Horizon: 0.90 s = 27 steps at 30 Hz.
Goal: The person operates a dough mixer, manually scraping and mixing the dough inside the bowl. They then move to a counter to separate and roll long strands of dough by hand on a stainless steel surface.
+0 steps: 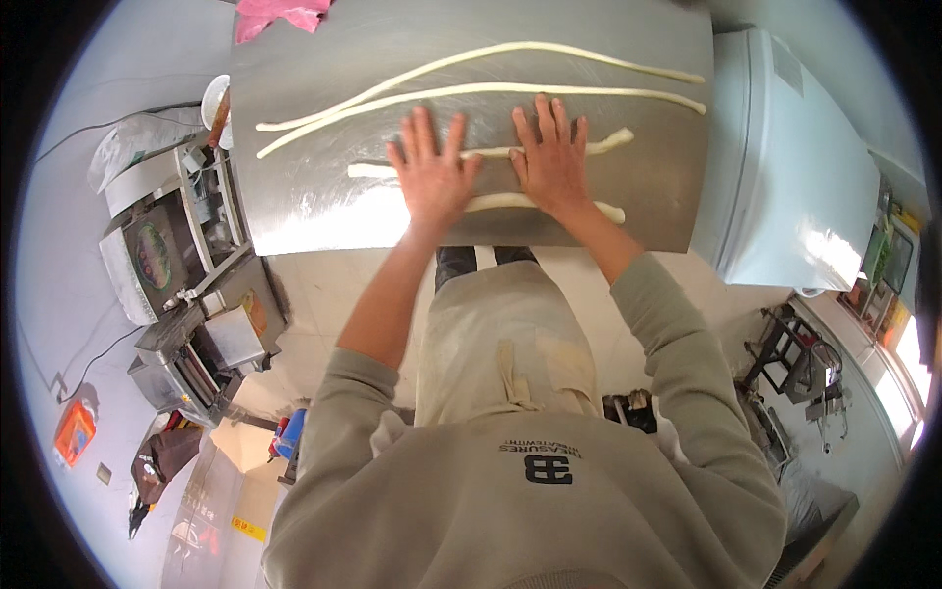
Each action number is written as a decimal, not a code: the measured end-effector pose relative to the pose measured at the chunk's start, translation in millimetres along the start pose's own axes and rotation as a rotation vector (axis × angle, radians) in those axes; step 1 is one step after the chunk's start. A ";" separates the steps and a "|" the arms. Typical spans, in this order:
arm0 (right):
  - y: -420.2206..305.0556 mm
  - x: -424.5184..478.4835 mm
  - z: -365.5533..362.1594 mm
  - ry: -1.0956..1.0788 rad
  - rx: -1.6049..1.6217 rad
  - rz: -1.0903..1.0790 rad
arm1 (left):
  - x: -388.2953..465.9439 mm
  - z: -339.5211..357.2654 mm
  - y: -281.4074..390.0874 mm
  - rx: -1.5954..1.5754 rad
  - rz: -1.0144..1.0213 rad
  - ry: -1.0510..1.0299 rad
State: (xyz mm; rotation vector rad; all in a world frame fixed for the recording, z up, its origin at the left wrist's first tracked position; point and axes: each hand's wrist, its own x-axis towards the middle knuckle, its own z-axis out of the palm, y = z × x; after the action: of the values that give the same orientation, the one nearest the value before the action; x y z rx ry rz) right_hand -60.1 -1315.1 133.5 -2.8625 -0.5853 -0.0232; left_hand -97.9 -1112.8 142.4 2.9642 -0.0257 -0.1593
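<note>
My left hand (434, 177) lies flat with its fingers spread over a dough rope (368, 171) on the metal tabletop (309, 199). The same rope runs on beneath my right hand (552, 158), also spread, and its knobby end (614, 140) sticks out on the right. Nearer the front edge, a shorter, thicker dough rope (500, 201) passes under my right wrist. Beyond my fingertips two long, thin dough ropes (478, 88) (515, 46) stretch across the table, close together at their left ends. Neither hand grasps anything.
A pink cloth (280, 16) lies at the far left of the table. A white chest-like appliance (795, 162) stands against the right side. Left of the table are a white bowl (215, 94) with a brown-handled tool and metal machines (154, 258). Cables run along the left wall.
</note>
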 end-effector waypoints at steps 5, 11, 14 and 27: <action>26.3 70.2 -0.2 0.195 -0.119 -0.095 | 77.0 -1.6 12.0 0.120 0.022 0.154; 100.3 -4.9 -12.3 0.052 -0.082 -0.053 | -26.9 -5.0 -73.0 0.182 -0.015 -0.026; 136.1 37.2 -18.3 0.109 -0.180 -0.048 | 41.2 -20.9 -112.6 0.193 0.000 0.161; 222.6 32.9 -7.6 0.327 -0.194 0.078 | 46.7 -24.6 -214.2 0.121 -0.276 0.421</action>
State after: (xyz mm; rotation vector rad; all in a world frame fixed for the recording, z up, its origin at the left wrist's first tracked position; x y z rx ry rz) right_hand 57.1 -1503.6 95.9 -2.9685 -0.4244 -0.5524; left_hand -47.1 -898.8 124.6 3.0403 0.4423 0.4477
